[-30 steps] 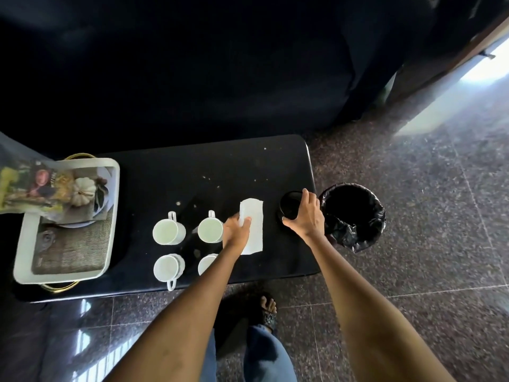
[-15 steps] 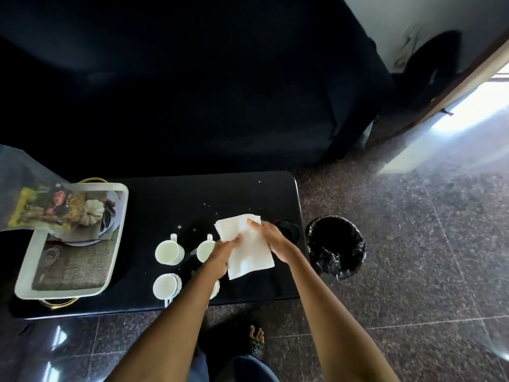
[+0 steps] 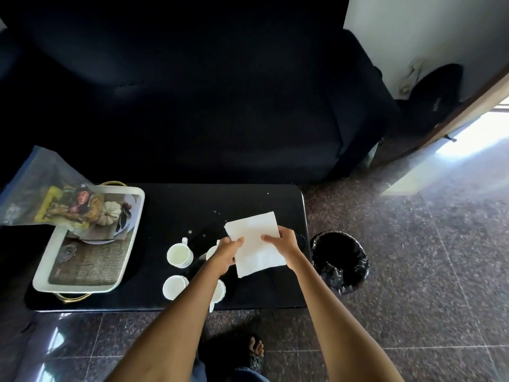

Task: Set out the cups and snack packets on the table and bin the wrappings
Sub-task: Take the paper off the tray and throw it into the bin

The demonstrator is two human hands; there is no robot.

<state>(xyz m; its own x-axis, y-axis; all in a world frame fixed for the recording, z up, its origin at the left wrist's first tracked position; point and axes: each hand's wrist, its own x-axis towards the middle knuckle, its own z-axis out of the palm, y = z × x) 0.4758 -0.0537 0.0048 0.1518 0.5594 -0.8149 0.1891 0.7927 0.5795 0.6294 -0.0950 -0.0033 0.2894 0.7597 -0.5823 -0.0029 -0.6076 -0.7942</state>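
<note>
Both hands hold a white paper sheet (image 3: 254, 242) just above the black table (image 3: 170, 213): my left hand (image 3: 227, 250) pinches its left edge, my right hand (image 3: 283, 242) its right edge. Several white cups stand under and left of my left arm: one (image 3: 179, 253) at the back left, one (image 3: 173, 286) in front of it, and two partly hidden by my arm and the paper. A clear bag of snack packets (image 3: 60, 208) leans over the tray's far end. A bin lined with a black bag (image 3: 340, 260) stands on the floor off the table's right end.
A white tray (image 3: 82, 282) with gold handles and a woven mat lies on the table's left end. A dark sofa (image 3: 192, 92) runs behind the table. A dark round object peeks out behind my right hand. My foot (image 3: 256, 351) stands on the speckled floor.
My right hand left the dark round object by the table's edge and joined my left on the paper. The paper was lifted and opened out. The view tilted up.
</note>
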